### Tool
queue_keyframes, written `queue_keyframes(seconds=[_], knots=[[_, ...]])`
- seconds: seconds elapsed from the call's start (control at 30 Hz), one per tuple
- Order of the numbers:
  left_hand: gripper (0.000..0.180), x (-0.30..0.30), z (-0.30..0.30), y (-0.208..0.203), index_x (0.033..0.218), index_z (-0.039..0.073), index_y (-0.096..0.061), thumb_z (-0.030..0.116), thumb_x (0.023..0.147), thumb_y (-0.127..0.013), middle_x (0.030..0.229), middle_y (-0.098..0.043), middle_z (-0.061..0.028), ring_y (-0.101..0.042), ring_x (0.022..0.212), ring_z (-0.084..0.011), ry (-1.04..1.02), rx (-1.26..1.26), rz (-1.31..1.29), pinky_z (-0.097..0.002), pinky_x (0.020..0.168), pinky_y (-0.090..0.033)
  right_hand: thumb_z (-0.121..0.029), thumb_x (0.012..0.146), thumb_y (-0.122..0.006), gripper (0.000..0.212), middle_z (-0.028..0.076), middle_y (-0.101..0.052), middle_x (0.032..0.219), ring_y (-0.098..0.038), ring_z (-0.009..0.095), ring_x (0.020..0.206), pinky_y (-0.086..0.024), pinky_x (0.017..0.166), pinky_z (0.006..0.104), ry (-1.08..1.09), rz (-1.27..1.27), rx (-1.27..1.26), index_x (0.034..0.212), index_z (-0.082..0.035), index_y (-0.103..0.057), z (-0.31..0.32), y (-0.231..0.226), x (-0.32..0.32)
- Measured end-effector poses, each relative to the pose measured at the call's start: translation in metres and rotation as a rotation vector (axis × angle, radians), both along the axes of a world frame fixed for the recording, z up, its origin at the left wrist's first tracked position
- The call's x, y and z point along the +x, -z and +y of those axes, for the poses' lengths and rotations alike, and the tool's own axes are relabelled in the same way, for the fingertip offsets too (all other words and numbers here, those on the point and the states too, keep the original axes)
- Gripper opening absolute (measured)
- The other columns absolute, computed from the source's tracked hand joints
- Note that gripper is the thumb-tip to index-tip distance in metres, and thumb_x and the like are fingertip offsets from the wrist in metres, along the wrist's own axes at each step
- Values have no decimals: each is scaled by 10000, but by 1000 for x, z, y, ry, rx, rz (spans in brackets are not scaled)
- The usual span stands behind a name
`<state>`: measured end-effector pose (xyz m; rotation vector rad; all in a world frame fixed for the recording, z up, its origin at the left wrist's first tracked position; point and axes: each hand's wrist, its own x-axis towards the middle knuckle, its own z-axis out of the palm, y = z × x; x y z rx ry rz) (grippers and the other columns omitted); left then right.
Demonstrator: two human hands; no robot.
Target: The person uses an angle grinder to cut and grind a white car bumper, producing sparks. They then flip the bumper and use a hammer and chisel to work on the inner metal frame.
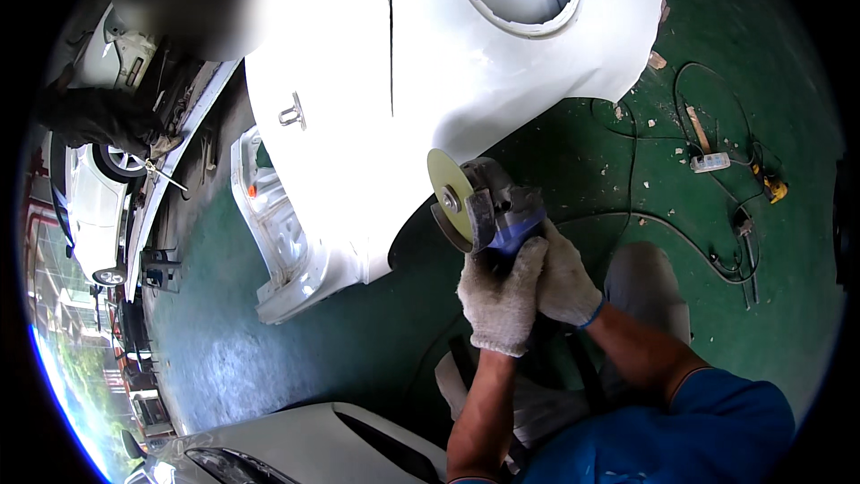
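Note:
Both my hands, in white knit work gloves, are closed around an angle grinder [509,206] with a blue-and-dark body. My left hand [504,296] grips it from below, close behind the disc guard. Just to its right, my right hand [566,276] wraps the body; its fingers are partly hidden. A pale yellow-green disc [447,193] with a metal centre nut faces left, and a dark guard curves round its lower side. Beyond the disc stands a white car body panel [358,188] with a round opening near its far right; a small gap separates disc and panel.
Black cables [632,161] loop across the green floor [752,341] at right, with a power strip [710,162], a yellow-and-black tool [771,185] and scattered debris. A light-coloured car [296,448] stands at lower left. Far left, another person [103,116] is beside a white car [94,202].

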<state>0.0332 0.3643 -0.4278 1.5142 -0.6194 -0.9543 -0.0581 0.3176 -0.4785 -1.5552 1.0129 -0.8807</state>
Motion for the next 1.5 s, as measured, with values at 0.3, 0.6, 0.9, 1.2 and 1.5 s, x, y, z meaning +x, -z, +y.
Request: queue_keyframes(seconds=[0.3, 0.6, 0.9, 1.2, 1.5], knots=[[454, 5, 11, -13, 1322, -37, -643, 142, 928, -781, 1214, -720, -123, -651, 1084, -164, 147, -41, -51, -327, 988, -515, -220, 915, -688, 498, 275, -711, 1157, -680, 488, 1091, -550, 926, 537, 91, 142, -49, 1340, -33, -508, 19, -30, -10], [442, 28, 11, -43, 1347, -48, -622, 83, 945, -751, 1264, -696, -110, -638, 1126, -169, 288, -301, 54, -336, 1014, -507, -106, 928, -687, 439, 165, -699, 1196, -667, 215, 1113, -532, 974, 384, 204, 19, -52, 1336, -15, -552, 26, -68, 12], [417, 41, 8, -45, 1314, -60, -646, 93, 939, -748, 1221, -711, -124, -663, 1079, -185, 266, -264, 110, -334, 984, -523, -335, 917, -694, 505, 253, -708, 1119, -689, 450, 1069, -541, 914, 519, 224, 65, -134, 1271, -12, -535, 23, -61, 28], [433, 54, 0, -35, 1283, -58, -663, 179, 934, -762, 1175, -737, -124, -672, 1061, -169, 298, -177, -33, -325, 966, -527, -349, 914, -693, 496, 276, -706, 1131, -684, 457, 1095, -542, 930, 512, 222, 89, -10, 1233, 9, -567, 22, -64, 31], [468, 60, -5, -41, 1328, -94, -630, 152, 950, -753, 1219, -709, -129, -664, 1084, -190, 321, -211, 140, -324, 984, -524, -360, 861, -714, 556, 278, -699, 1155, -671, 463, 1125, -539, 961, 503, 199, 62, 0, 1242, 20, -576, 16, -71, 35]])
